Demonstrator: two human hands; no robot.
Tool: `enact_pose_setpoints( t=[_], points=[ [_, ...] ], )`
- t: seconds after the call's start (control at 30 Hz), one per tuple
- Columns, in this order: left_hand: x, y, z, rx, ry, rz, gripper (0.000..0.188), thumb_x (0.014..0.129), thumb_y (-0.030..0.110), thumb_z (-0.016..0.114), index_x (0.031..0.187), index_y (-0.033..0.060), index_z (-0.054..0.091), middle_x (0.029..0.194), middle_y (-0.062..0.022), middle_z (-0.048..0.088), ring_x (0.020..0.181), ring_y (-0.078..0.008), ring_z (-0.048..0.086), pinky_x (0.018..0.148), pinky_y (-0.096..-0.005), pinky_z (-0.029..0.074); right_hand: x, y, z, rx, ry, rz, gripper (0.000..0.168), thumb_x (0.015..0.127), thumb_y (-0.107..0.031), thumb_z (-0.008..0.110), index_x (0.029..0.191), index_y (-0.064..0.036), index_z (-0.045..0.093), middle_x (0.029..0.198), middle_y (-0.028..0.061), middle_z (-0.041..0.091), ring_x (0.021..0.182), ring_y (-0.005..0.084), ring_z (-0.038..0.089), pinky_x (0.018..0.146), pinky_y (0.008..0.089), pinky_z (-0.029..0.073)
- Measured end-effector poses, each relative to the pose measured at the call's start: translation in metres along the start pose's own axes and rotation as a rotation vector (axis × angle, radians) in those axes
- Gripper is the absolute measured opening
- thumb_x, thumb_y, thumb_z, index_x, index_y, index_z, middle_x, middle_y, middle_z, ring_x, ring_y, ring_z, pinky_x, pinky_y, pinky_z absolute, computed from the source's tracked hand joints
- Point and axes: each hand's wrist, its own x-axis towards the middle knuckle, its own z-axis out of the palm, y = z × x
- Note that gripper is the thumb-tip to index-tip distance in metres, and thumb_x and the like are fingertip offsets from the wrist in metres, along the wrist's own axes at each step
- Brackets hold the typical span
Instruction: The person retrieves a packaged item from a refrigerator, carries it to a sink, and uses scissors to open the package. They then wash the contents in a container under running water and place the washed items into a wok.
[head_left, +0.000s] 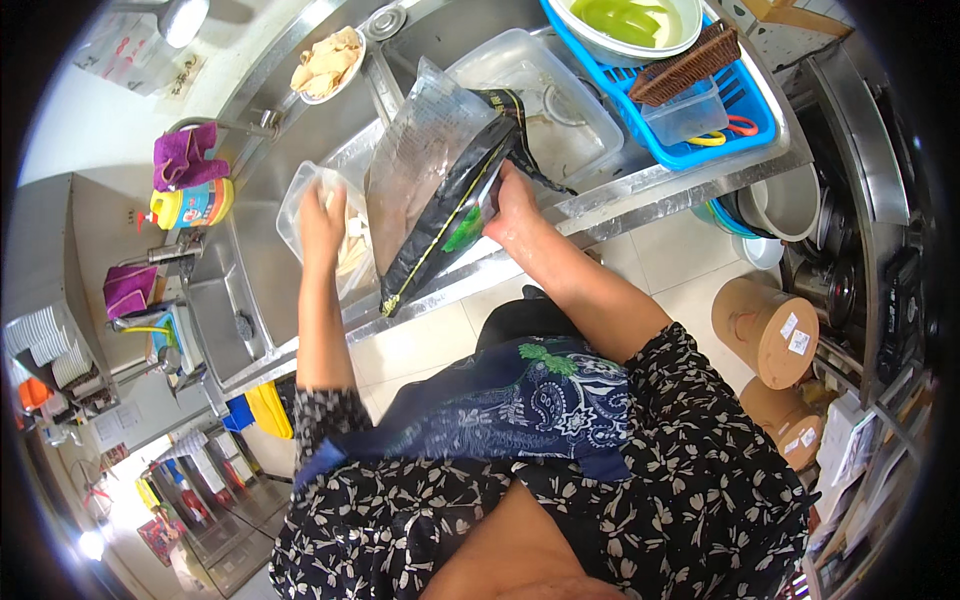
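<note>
My right hand (514, 199) grips the side of a plastic food bag (435, 161), part see-through and part black with a yellow stripe and a green print. The bag bears writing and is held tilted over the sink's front edge. My left hand (322, 214), somewhat blurred, is at a translucent plastic container (287, 214) just left of the bag. Pale slices (351, 255) lie inside that container, below my fingers. Whether those fingers hold a slice cannot be made out. Behind the bag, a larger clear plastic tub (600, 142) rests in the steel sink.
A white bowl of pale tan pieces (326, 66) stands at the sink's back. To the right, a blue plastic basket (679, 154) carries a bowl of green pieces (626, 22), a brown woven basket (686, 64) and scissors (739, 126). A yellow detergent jug (193, 204) stands left.
</note>
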Motion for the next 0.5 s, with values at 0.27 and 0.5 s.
enact_pose_setpoints(
  t=[0.27, 0.5],
  points=[
    [-0.070, 0.043, 0.008, -1.078, -0.384, -1.024, 0.062, 0.082, 0.049, 0.043, 0.123, 0.0036, 0.033, 0.118, -0.0131, 0.045, 0.104, -0.0217, 0.048, 0.085, -0.0326, 0.041, -0.007, -0.001, 0.003, 0.002, -0.028, -0.006, 0.031, 0.087, -0.031, 0.035, 0.085, -0.008, 0.056, 0.082, 0.0059, 0.059, 0.076, 0.0202, 0.056, 0.071, 0.0373, 0.047],
    [-0.020, 0.088, -0.025, -1.308, -0.464, -0.747, 0.027, 0.082, 0.008, 0.044, 0.107, -0.0022, 0.048, 0.097, -0.0110, 0.056, 0.084, -0.0168, 0.056, 0.073, -0.0265, 0.047, 0.007, -0.010, -0.006, 0.286, -0.673, 0.048, 0.018, 0.083, -0.029, 0.046, 0.081, -0.012, 0.050, 0.075, 0.0033, 0.052, 0.068, 0.0157, 0.054, 0.060, 0.0313, 0.048]
  ],
)
